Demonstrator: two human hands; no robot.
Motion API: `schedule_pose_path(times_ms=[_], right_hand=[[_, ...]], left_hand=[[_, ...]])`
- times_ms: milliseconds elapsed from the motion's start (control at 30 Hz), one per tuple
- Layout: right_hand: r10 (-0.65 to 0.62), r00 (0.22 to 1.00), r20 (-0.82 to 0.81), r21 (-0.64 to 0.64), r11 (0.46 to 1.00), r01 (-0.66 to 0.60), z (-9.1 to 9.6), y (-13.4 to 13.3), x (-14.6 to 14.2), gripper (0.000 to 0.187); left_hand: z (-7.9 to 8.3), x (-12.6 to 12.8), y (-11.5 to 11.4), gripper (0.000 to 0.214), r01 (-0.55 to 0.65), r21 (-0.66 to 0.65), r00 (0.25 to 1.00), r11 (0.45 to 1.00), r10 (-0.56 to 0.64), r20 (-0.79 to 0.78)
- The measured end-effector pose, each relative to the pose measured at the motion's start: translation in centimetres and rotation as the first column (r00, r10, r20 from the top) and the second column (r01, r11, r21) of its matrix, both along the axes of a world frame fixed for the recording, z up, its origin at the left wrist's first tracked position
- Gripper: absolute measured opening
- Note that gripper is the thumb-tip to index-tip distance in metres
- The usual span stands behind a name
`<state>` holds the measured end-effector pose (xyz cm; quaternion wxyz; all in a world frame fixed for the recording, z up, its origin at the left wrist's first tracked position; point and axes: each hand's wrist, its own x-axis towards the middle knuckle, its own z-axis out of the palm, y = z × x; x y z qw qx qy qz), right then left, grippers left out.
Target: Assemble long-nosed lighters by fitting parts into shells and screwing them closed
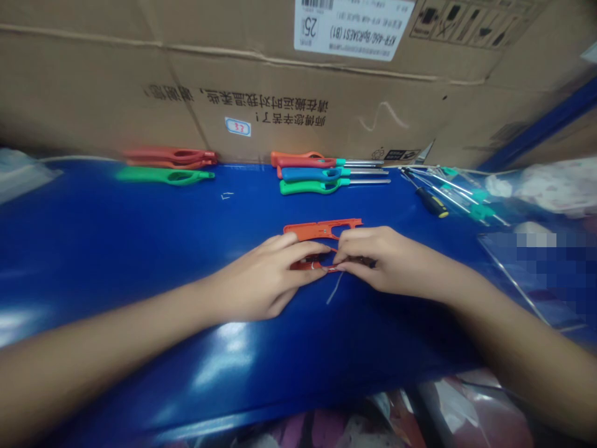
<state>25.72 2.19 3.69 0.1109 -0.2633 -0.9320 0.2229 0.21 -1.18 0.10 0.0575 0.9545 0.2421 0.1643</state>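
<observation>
Item under inspection: a narrow, bright-orange plastic half-shell (302, 266), positioned centrally over the glossy blue tabletop (140, 249), between both hands. Its interior shows dark, with a small white curved line near the 9 o'clock end; fingers cover much of the remainder.

The left hand (268, 274), at 9 o'clock, grasps the half-shell, index finger along the far edge and thumb along the near edge. The right hand (373, 255), at 3 o'clock, has its fingers bent and fingertips drawn together at the piece; whether they pinch the shell or the thin, whitish strand (334, 289) trailing toward 6 o'clock cannot be told.

Just beyond, at 12 o'clock, lies a matching orange plastic shell piece (301, 233), with an oval opening toward its 3 o'clock end. Further out at 2 o'clock rests a black-and-yellow-handled screwdriver (433, 203).
</observation>
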Motion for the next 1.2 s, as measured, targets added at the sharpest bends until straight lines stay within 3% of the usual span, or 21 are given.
schedule_pose_path(times_ms=[367, 600, 800, 1033, 1200], right_hand=[[-0.030, 0.991, 0.131, 0.068, 0.997, 0.021, 0.3, -0.4, -0.3, 0.016], [-0.027, 0.995, 0.097, 0.030, 0.999, 0.025, 0.6, 0.0, 0.1, 0.018], [-0.116, 0.992, 0.039, 0.029, 0.993, 0.115, 0.7, 1.1, 0.9, 0.018], [-0.407, 0.912, 0.045, 0.257, 0.887, 0.383, 0.1, 4.1, 3.4, 0.017], [-0.460, 0.887, -0.036, 0.293, 0.844, 0.450, -0.6, 5.8, 4.6, 0.021]], left_hand=[[0.1, 0.0, 0.0, 0.047, 0.003, 0.010, 1.000, 1.000, -0.003, -0.015], [-0.8, -0.1, 0.0, 0.030, -0.077, 0.028, 0.975, 0.997, 0.070, 0.209], [-1.0, -0.2, 0.1, 0.025, -0.108, 0.099, 0.962, 0.989, 0.079, 0.262], [-0.6, -0.3, 0.0, 0.027, -0.129, 0.052, 0.964, 0.990, 0.113, 0.243], [-0.2, -0.1, -0.3, 0.026, -0.130, 0.039, 0.969, 0.991, 0.118, 0.217]])
